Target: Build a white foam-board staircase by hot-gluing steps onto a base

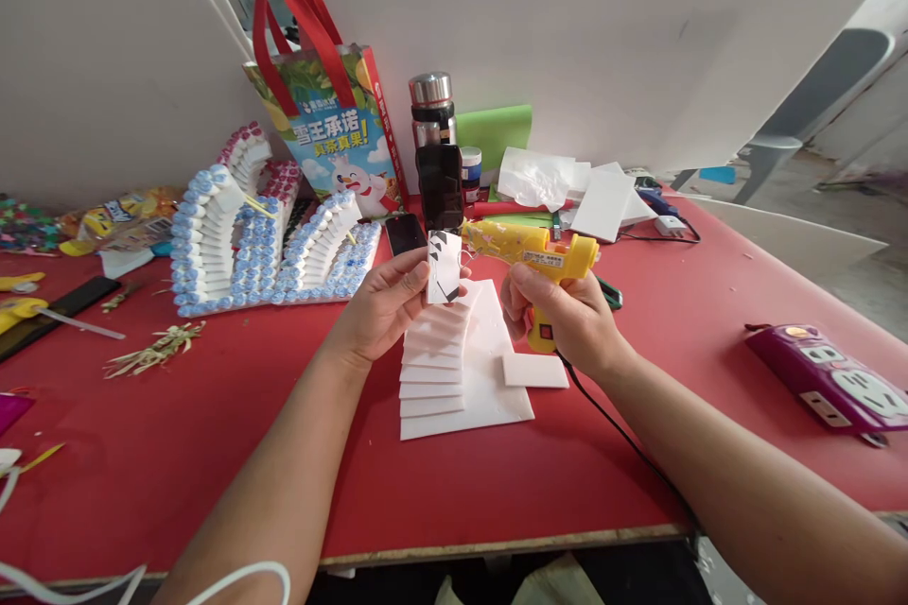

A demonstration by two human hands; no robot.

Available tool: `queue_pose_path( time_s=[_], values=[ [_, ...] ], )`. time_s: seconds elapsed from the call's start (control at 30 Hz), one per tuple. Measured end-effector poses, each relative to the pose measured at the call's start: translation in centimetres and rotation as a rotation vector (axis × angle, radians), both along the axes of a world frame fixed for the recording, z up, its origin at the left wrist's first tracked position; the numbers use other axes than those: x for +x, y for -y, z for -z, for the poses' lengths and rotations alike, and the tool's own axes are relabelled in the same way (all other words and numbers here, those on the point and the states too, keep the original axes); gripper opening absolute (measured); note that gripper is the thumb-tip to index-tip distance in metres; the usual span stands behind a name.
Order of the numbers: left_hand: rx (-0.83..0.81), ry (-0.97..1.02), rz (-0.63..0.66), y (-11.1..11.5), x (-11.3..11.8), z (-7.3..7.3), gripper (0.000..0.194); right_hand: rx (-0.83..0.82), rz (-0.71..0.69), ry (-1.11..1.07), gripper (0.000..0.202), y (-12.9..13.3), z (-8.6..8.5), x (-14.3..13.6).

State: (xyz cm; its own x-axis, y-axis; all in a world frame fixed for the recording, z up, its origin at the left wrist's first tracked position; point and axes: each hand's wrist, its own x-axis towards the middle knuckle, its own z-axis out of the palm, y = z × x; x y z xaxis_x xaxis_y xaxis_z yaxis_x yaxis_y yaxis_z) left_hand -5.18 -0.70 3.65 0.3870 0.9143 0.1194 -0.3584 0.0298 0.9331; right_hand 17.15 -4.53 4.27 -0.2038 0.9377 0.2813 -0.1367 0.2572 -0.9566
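Note:
My left hand (387, 302) pinches a small white foam piece (444, 269) with black marks on its face, held upright over the work. In my right hand (564, 307) is a yellow hot glue gun (539, 250), its nozzle pointing left at the right edge of the foam piece, with thin strands near the tip. Beneath both hands a white foam sheet (489, 406) lies on the table, carrying a curved row of overlapping foam strips (432, 373) like steps. A loose foam rectangle (535, 371) rests at the sheet's right side.
On the red table (284, 454), blue-and-white stepped models (276, 255) stand at left before a printed bag (340, 132). A steel flask (430, 109) and a dark phone (405, 234) are behind my hands. A purple power strip (829, 378) lies right; a black cord trails from the gun.

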Motion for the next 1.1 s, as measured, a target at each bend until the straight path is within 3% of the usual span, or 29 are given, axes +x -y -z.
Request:
queue_pose_path(
  time_s=[0.43,1.1],
  values=[
    [0.026,0.003,0.021,-0.12,-0.11,0.26,0.027,-0.011,-0.002,0.003,0.046,0.09,0.00,-0.01],
    [0.017,0.003,-0.080,-0.46,-0.32,0.52,0.028,-0.009,-0.017,0.092,0.049,0.19,0.15,-0.01]
  ],
)
